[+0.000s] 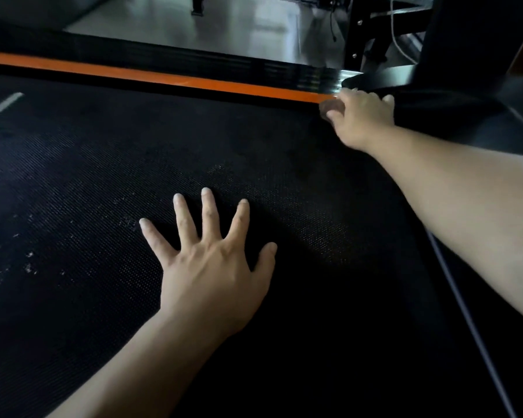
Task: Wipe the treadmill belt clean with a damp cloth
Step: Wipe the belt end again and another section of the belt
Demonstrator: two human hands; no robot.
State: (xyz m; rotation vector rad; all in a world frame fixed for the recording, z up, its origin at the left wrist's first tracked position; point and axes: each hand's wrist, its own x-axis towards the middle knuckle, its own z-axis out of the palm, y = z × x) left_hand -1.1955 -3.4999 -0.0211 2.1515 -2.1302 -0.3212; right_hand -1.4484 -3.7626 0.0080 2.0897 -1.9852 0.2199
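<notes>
The black textured treadmill belt [82, 182] fills most of the view, with white specks and dust on its left part. My left hand [212, 263] lies flat on the belt near the middle, fingers spread wide and holding nothing. My right hand [360, 116] reaches to the belt's far edge by the orange stripe [163, 76]. Its fingers curl round a small dark brownish wad [329, 107] that looks like the cloth, blurred and mostly hidden by the hand.
Beyond the orange stripe runs a black ribbed side rail [194, 60], then shiny grey floor [224, 25]. A black upright post and its base [453, 49] stand at the far right. A thin cord [465, 309] crosses the lower right.
</notes>
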